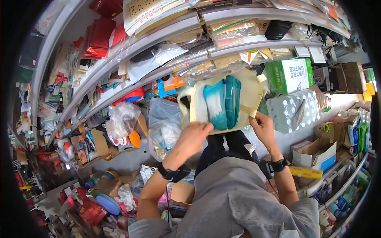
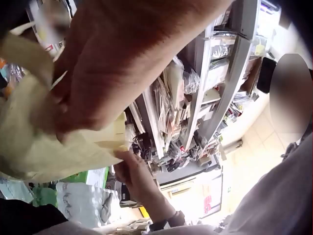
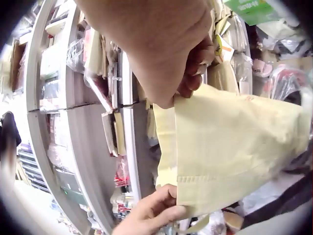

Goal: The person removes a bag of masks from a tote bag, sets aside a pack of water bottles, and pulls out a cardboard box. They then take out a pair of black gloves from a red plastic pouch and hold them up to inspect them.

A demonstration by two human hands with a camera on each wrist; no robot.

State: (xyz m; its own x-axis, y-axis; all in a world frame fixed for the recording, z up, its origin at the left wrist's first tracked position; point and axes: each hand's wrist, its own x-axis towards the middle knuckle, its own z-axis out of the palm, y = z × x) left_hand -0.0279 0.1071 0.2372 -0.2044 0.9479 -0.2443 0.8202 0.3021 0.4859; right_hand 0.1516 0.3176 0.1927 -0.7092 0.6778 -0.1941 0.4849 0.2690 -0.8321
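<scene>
A cream cloth tote bag (image 1: 249, 93) hangs in front of the person, its mouth spread wide toward the head camera. Inside lie teal-and-white packages (image 1: 224, 102), side by side. At the bag's near left rim, the left hand (image 1: 195, 138) pinches the fabric between thumb and fingers. The right hand (image 1: 263, 127) grips the opposite side of the rim. In the right wrist view the stitched hem of the tote bag (image 3: 220, 147) runs between both hands. A strap loop stands out at the bag's left side.
Shelves (image 1: 174, 25) packed with papers and envelopes rise ahead. A green-and-white carton (image 1: 289, 75) and a plastic-wrapped pack (image 1: 293, 110) stand right of the bag. Plastic bags (image 1: 163, 123) lie to the left. An open cardboard box (image 1: 315, 152) sits at the right, with piled goods lower left.
</scene>
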